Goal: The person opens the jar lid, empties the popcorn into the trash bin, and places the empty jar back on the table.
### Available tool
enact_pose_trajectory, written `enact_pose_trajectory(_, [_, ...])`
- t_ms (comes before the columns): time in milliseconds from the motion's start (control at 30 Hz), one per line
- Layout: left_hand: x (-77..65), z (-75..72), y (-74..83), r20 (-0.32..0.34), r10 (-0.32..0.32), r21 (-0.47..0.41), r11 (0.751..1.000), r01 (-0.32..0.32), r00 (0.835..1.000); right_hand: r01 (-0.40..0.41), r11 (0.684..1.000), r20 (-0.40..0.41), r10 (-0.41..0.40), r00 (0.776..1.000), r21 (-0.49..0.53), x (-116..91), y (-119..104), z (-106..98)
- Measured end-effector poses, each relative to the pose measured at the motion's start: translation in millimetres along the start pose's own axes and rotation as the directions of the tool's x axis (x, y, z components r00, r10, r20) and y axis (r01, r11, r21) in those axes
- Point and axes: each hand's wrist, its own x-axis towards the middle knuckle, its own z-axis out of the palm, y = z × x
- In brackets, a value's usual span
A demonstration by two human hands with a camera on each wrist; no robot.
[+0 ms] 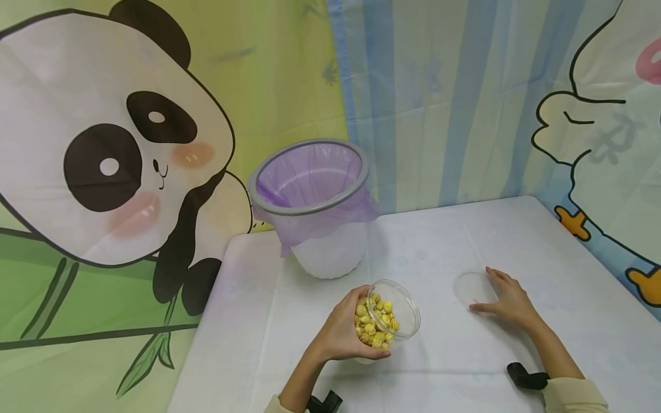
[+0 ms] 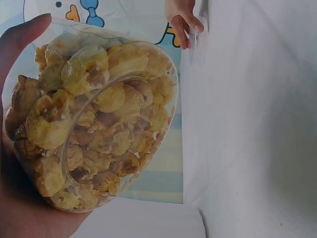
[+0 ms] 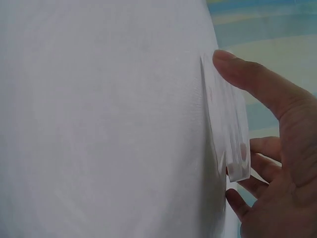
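Note:
My left hand [image 1: 343, 330] grips a clear plastic jar [image 1: 408, 310] of yellow popcorn [image 1: 373, 327], thumb on the near side and fingers round the far side. The jar leans to the right with its round mouth uncovered; in the left wrist view the popcorn [image 2: 109, 119] fills much of it. To the right, my right hand [image 1: 511, 304] holds a round clear lid [image 1: 469, 288] by its rim, low at the white tabletop. The right wrist view has the thumb at one edge of the lid [image 3: 227, 119] and the fingers at the opposite side.
Behind the jar stands a white bin [image 1: 330, 252] with a grey rim and a purple liner [image 1: 310, 166] folded over it. A white cloth covers the table [image 1: 413, 378]. Printed curtains [image 1: 423, 103] with a panda and stripes hang along the back and sides.

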Motion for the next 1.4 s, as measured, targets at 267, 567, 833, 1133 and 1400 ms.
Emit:
enact_pose_trajectory(267, [-0.8,0.2,-0.3,-0.002,-0.002,-0.004,1.0,0.002,1.0,0.021,1.0,-0.012,-0.021,1.0,-0.019,-0.6,4.6,4.5])
enact_pose_trajectory(567, [-0.9,-0.1,0.6,-0.003,-0.008,-0.026,1.0,0.008,1.0,0.043,0.999,-0.046,-0.044,0.998,-0.023,-1.0,4.0,2.6])
enact_pose_trajectory(833, [-1.0,0.4,-0.2,-0.006,-0.001,-0.037,0.999,0.001,1.0,0.061,0.998,-0.043,-0.061,0.997,-0.02,0.8,7.9,3.3])
enact_pose_trajectory(1133, [-0.1,0.3,-1.8,-0.008,-0.006,-0.021,1.0,0.005,1.0,0.035,0.999,-0.026,-0.036,0.999,-0.016,1.8,7.8,3.0])
enact_pose_trajectory(1400, [-0.9,-0.8,-0.8,-0.009,-0.017,-0.008,1.0,0.017,1.0,0.013,1.0,0.0,-0.013,1.0,-0.024,0.5,7.9,5.1])
